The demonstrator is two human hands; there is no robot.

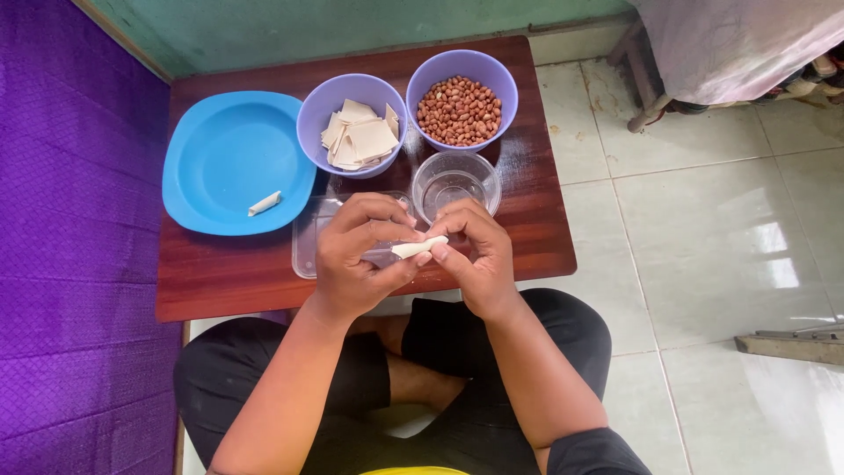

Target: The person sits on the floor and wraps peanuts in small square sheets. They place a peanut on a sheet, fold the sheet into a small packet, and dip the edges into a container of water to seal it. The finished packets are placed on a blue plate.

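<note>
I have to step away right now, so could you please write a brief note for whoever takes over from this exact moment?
Left hand and right hand: both pinch one small rolled wrapper between fingertips, above the table's near edge.
Things: the blue plate holds one finished roll. One purple bowl holds cut wrapper sheets, the other holds peanuts. A clear bowl stands before them; a clear tray lies under the hands.
Done: one roll on the plate.
Left: the roll in hand; many sheets and peanuts remain.
</note>
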